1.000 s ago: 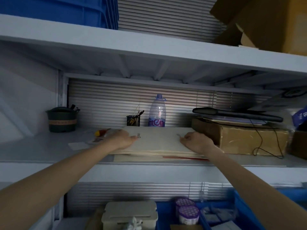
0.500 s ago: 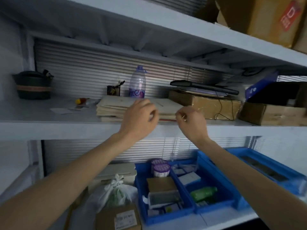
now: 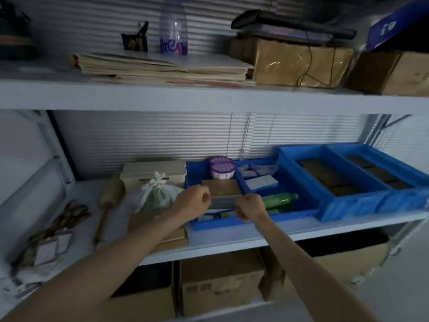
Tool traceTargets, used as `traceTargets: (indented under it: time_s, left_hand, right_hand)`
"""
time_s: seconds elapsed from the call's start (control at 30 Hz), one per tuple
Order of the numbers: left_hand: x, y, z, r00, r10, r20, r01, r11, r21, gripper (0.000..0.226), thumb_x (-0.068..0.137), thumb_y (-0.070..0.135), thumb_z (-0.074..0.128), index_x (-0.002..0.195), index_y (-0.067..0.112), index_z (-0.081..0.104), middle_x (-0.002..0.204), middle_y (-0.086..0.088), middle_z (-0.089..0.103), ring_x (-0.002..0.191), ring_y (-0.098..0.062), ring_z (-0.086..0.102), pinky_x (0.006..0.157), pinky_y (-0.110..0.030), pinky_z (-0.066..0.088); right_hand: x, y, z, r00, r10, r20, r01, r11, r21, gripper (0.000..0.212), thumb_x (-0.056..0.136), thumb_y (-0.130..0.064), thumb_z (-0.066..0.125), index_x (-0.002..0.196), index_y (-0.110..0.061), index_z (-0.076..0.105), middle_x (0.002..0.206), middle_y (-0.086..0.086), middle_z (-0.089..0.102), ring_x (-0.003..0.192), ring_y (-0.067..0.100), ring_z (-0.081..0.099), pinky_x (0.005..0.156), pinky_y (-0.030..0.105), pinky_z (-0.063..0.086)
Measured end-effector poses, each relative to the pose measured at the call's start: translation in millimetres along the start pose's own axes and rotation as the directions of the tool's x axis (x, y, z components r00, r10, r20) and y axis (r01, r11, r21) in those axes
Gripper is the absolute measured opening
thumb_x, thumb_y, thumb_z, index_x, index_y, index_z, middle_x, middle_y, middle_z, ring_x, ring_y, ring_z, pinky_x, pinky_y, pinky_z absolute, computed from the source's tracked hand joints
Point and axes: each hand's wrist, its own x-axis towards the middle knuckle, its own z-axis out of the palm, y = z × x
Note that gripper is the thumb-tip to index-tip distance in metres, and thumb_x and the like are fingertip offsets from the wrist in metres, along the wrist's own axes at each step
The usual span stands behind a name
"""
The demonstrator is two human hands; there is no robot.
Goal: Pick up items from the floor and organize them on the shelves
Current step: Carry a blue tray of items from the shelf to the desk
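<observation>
Paper stack (image 3: 162, 68) released; L hand (image 3: 192, 201), R hand (image 3: 249, 208) lowered.

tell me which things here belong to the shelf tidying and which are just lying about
Job, likely:
left hand
right hand
paper stack on the upper shelf

Lying about:
water bottle
green bottle in the blue bin
scissors
tied bag

head cam | faces forward-down (wide-angle) | near middle shelf (image 3: 232, 240) | single view

Blue bins (image 3: 301, 177), green bottle (image 3: 279, 201), purple-patterned lids (image 3: 222, 168)
</observation>
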Motion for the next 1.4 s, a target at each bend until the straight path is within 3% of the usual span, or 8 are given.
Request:
traceTargets:
  time_s: [0.13, 0.27, 0.53, 0.67, 0.77, 0.93, 1.13, 1.4]
  left_hand:
    - [5.1, -11.4, 50.4, 0.968, -0.232, 0.094, 0.234, 0.972, -0.010, 0.015, 0.092, 0.022, 0.055, 0.080, 0.017, 0.063, 0.075, 0.001, 0.063, 0.067, -0.011, 0.059, 0.054, -0.028, 0.043]
    - [8.8, -26.9, 87.4, 0.929, -0.323, 0.179, 0.337, 0.940, -0.048, 0.019, 0.094, 0.018, 0.053, 0.077, 0.012, 0.061, 0.073, -0.008, 0.064, 0.068, -0.020, 0.062, 0.056, -0.030, 0.041]
    - [51.1, -79.5, 127.4, 0.931, -0.299, 0.211, 0.307, 0.952, -0.006, 0.016, 0.091, 0.018, 0.056, 0.078, 0.011, 0.062, 0.074, -0.005, 0.063, 0.067, -0.015, 0.059, 0.065, -0.039, 0.051]
    - [76.9, -112.4, 140.8, 0.920, -0.280, 0.273, 0.293, 0.956, -0.006, 0.017, 0.090, 0.021, 0.056, 0.084, 0.008, 0.065, 0.084, -0.010, 0.068, 0.076, -0.020, 0.064, 0.072, -0.045, 0.056]
    - [95.8, -126.9, 143.5, 0.904, -0.301, 0.302, 0.327, 0.944, -0.038, 0.022, 0.094, 0.026, 0.053, 0.086, 0.008, 0.065, 0.087, -0.012, 0.069, 0.077, -0.023, 0.066, 0.065, -0.040, 0.052]
    - [113.0, -127.6, 148.0, 0.936, -0.221, 0.276, 0.257, 0.961, -0.104, 0.018, 0.096, 0.022, 0.053, 0.089, 0.013, 0.067, 0.086, -0.002, 0.068, 0.076, -0.011, 0.063, 0.065, -0.028, 0.052]
    - [97.9, -103.7, 150.7, 0.964, -0.103, 0.245, 0.142, 0.979, -0.148, 0.012, 0.095, 0.020, 0.054, 0.090, 0.020, 0.065, 0.092, 0.004, 0.066, 0.080, -0.009, 0.064, 0.071, -0.031, 0.057]
    - [31.4, -56.8, 157.1, 0.966, -0.053, 0.252, 0.098, 0.981, -0.167, 0.013, 0.097, 0.021, 0.054, 0.091, 0.019, 0.066, 0.088, 0.009, 0.066, 0.082, -0.005, 0.062, 0.067, -0.022, 0.050]
  right_hand:
    - [33.8, 53.8, 10.4, 0.963, 0.259, 0.072, -0.269, 0.920, 0.287, 0.012, 0.095, -0.011, 0.058, 0.093, 0.000, 0.064, 0.074, 0.016, 0.067, 0.056, 0.024, 0.062, 0.047, 0.027, 0.052]
    - [61.0, 100.5, 27.3, 0.866, 0.471, 0.170, -0.481, 0.690, 0.542, 0.026, 0.097, -0.010, 0.055, 0.119, 0.003, 0.055, 0.103, 0.026, 0.068, 0.082, 0.035, 0.067, 0.059, 0.039, 0.056]
    - [122.8, 119.3, 73.3, 0.791, 0.548, 0.273, -0.567, 0.486, 0.666, 0.039, 0.096, -0.030, 0.063, 0.125, -0.006, 0.051, 0.105, 0.022, 0.063, 0.094, 0.037, 0.066, 0.079, 0.046, 0.058]
    - [148.3, 119.2, 104.9, 0.777, 0.567, 0.273, -0.512, 0.317, 0.798, 0.032, 0.091, -0.016, 0.071, 0.117, -0.006, 0.056, 0.104, 0.025, 0.065, 0.094, 0.039, 0.069, 0.083, 0.048, 0.059]
    - [160.6, 124.8, 115.6, 0.772, 0.626, 0.111, -0.457, 0.426, 0.781, 0.037, 0.091, -0.018, 0.071, 0.121, -0.002, 0.057, 0.106, 0.020, 0.066, 0.097, 0.039, 0.067, 0.084, 0.050, 0.059]
    - [143.2, 116.7, 112.3, 0.752, 0.648, -0.120, -0.372, 0.569, 0.733, 0.017, 0.097, -0.022, 0.063, 0.105, -0.008, 0.058, 0.086, 0.011, 0.064, 0.075, 0.025, 0.066, 0.053, 0.033, 0.057]
    - [87.2, 122.3, 96.2, 0.706, 0.647, -0.288, -0.258, 0.614, 0.746, 0.010, 0.097, -0.022, 0.057, 0.099, -0.012, 0.059, 0.092, 0.011, 0.065, 0.080, 0.025, 0.067, 0.059, 0.032, 0.055]
    - [-23.4, 174.5, 65.1, 0.620, 0.667, -0.414, -0.221, 0.654, 0.724, 0.021, 0.087, -0.021, 0.060, 0.073, -0.008, 0.054, 0.066, 0.012, 0.053, 0.059, 0.026, 0.053, 0.057, 0.037, 0.047]
